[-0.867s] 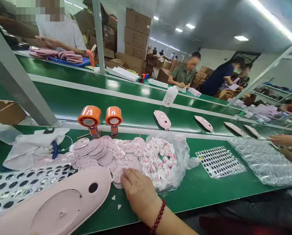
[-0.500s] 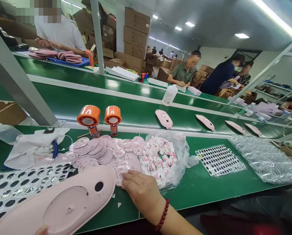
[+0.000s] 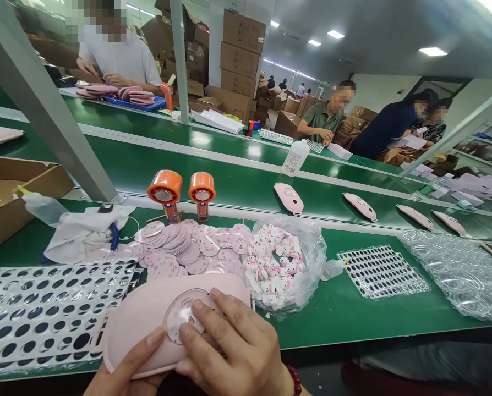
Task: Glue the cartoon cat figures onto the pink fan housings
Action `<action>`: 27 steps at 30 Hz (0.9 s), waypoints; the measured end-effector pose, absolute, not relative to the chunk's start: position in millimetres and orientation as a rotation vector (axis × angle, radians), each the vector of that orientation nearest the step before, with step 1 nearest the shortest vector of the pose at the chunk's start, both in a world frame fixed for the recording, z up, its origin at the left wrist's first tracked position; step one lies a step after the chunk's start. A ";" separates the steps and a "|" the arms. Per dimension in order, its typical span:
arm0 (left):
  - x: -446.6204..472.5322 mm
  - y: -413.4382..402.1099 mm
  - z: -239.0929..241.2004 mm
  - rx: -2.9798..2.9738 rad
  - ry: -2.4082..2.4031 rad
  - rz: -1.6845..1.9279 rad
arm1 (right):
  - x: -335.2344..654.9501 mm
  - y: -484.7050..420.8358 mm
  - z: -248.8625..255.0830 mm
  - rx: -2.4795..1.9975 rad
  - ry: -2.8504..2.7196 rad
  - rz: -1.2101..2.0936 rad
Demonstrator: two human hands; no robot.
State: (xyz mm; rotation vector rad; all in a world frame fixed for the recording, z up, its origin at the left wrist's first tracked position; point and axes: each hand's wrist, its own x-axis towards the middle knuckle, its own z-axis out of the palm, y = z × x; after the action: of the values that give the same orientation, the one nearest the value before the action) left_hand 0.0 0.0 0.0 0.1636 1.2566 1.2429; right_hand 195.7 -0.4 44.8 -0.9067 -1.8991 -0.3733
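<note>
Both my hands are at the bottom of the view, on a pale pink oval plastic housing [image 3: 147, 319] with a shallow round recess. A round clear-edged printed label [image 3: 182, 314] lies on that recess, and my right hand [image 3: 233, 346], with a red bead bracelet, has its fingers and thumb on the label. My left hand [image 3: 126, 374] holds the housing's lower edge from below. Just beyond the housing, round pink labels [image 3: 188, 250] lie in overlapping piles. An open clear bag [image 3: 285, 264] of small white and pink figures sits to their right.
Green conveyor belts [image 3: 353, 324] run across the view. A dotted film sheet [image 3: 43, 313] lies at left, a smaller one [image 3: 382, 272] at right. Orange fan heads [image 3: 165, 192], pink housings [image 3: 288, 198], a cardboard box [image 3: 15, 198] and a metal post [image 3: 52, 104] stand nearby. Co-workers sit beyond.
My right hand has moved from the label piles onto the housing, with a label on the recess. The housing has shifted right, and my left hand now shows beneath it. The view has swung slightly.
</note>
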 end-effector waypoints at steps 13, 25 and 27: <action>32.3 12.0 55.6 0.054 1.370 1.230 | 195.5 -6.7 13.4 -1.013 -1.923 -0.447; 24.9 1.2 39.0 0.270 1.285 1.224 | 217.3 -8.2 44.0 -1.308 -1.660 0.285; 23.4 -1.0 31.0 0.358 1.281 1.250 | 214.6 -6.0 46.7 -1.355 -1.562 0.508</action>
State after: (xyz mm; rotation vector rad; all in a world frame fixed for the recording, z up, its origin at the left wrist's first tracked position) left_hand 23.4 -1.0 31.0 0.3576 1.2811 1.2498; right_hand 214.6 -6.0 46.7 -1.3547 -1.5621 0.5076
